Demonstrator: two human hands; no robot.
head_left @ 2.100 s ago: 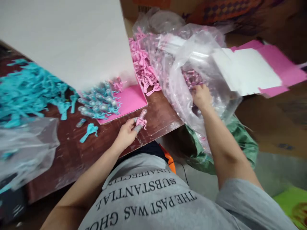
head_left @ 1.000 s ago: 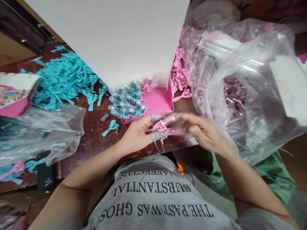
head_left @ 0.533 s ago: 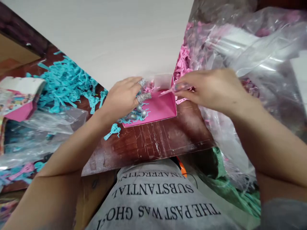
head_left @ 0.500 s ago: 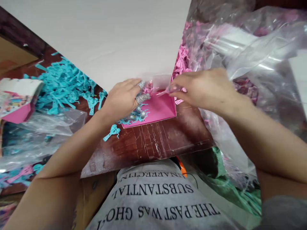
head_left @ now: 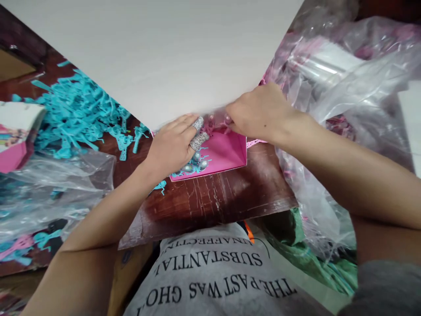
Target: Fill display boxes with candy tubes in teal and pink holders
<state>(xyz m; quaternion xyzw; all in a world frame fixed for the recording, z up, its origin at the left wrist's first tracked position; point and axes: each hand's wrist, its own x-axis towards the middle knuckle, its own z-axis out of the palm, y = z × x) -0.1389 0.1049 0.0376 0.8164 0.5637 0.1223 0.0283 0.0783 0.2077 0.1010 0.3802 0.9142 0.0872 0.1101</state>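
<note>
A shallow pink box (head_left: 226,151) lies on the dark wooden table (head_left: 213,197), with its big white lid flap (head_left: 164,52) raised behind it. Blue toy pieces with clear capsules (head_left: 196,164) fill its left part, and pink ones (head_left: 213,125) sit at the back. My left hand (head_left: 174,145) lies over the blue pieces with its fingers stretched out. Two of those fingers wear grey glittery covers (head_left: 199,138). My right hand (head_left: 259,112) reaches into the back of the box. Its fingertips are pinched on a pink toy piece (head_left: 226,119) among the pink ones.
A heap of loose blue plastic pieces (head_left: 82,116) covers the table's left. Clear plastic bags lie at the lower left (head_left: 55,175) and the right (head_left: 345,87), the right one holding pink pieces. A printed pink carton (head_left: 13,140) sits at the left edge, and green bagging (head_left: 305,259) below the table edge.
Both hands moved from the table's front edge into the pink box. My right hand carried a pink piece to the back row. My left hand settled onto the blue pieces.
</note>
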